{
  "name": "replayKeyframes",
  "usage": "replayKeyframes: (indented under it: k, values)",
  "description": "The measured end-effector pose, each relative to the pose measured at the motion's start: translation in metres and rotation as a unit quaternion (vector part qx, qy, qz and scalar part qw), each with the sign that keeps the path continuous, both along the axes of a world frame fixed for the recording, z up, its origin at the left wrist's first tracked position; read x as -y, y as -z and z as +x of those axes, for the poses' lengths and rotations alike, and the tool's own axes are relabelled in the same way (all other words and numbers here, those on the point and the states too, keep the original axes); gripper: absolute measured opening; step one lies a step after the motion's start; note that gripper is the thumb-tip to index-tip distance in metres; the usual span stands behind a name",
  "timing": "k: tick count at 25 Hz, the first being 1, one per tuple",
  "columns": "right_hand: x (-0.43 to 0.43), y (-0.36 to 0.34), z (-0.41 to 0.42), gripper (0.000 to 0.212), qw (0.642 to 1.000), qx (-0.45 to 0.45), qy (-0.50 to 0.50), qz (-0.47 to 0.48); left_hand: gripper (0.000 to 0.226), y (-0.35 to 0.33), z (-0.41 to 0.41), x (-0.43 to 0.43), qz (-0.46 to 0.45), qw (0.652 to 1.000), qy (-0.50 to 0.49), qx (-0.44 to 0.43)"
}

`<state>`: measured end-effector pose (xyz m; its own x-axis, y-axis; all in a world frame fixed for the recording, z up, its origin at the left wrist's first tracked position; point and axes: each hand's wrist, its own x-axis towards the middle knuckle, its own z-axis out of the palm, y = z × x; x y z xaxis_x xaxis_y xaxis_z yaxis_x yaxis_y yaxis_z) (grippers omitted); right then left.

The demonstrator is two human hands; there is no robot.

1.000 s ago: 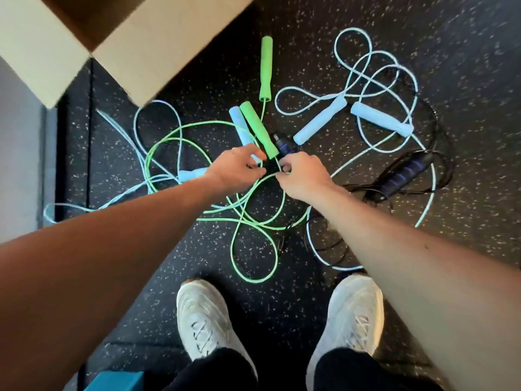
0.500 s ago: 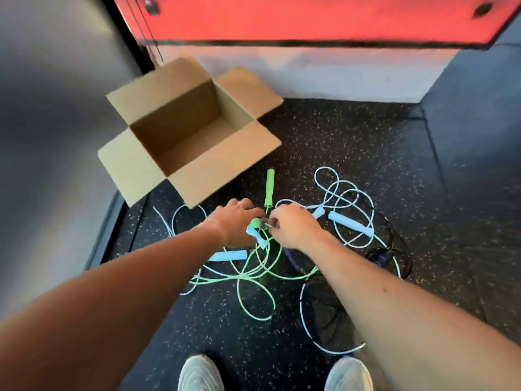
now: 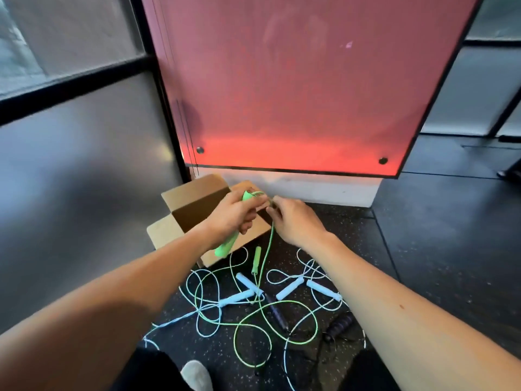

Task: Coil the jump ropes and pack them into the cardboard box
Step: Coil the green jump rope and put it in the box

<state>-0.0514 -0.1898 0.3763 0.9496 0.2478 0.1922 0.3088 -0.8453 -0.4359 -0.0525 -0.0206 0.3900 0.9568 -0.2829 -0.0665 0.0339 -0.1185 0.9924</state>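
Green jump rope: one green foam handle [image 3: 224, 247] is raised off the floor and tilted, its lower end pointing back toward the person. Its thin glossy green cord [image 3: 270, 238] leaves the upper end, arcs across to the other hand, then drops to the floor in loose loops. The second green handle [image 3: 256, 261] lies flat on the floor, just in front of the box.
Left hand [image 3: 235, 214]: fingers wrapped round the upper half of the raised handle in a full closed grip, back of the hand upward.
Right hand [image 3: 293, 218]: thumb and fingertips pinch the green cord just beside the handle's top; the other fingers are curled in.
Arms: both bare forearms are stretched forward, with the hands nearly meeting in front of the box.
Cardboard box [image 3: 194, 213]: plain brown, open, flaps spread, on the floor by the wall base. The hands hide most of its inside.
Light blue jump ropes: smooth pale cylindrical handles [image 3: 290, 287] lie on the floor, their cords tangled with the green loops.
Black jump rope: dark ribbed handles [image 3: 338, 325]; its thin cord is hard to trace.
Floor [image 3: 423, 277]: black rubber, pale flecks.
Red panel [image 3: 296, 94]: smooth, brighter along its lower edge.
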Motion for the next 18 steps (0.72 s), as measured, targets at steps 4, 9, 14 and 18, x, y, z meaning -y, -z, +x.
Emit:
replayKeyframes:
  k: [4, 9, 14, 18]
  values:
    - [0.0, -0.025, -0.02, 0.025, 0.996, -0.012, 0.038, 0.084, 0.011, -0.036, -0.042, 0.005, -0.23, 0.967, 0.014, -0.108]
    - [0.009, -0.033, -0.028, 0.019, 0.967, 0.077, 0.067, 0.234, 0.022, -0.04, -0.058, 0.014, -0.301, 0.941, 0.06, -0.141]
    - [0.022, 0.019, -0.009, 0.02, 0.962, 0.089, 0.089, 0.244, 0.031, -0.002, -0.048, 0.028, -0.319, 0.917, 0.059, -0.232]
    - [0.006, 0.058, -0.012, 0.026, 0.98, -0.136, 0.022, 0.144, 0.018, 0.012, -0.023, 0.044, -0.426, 0.878, 0.009, -0.22]
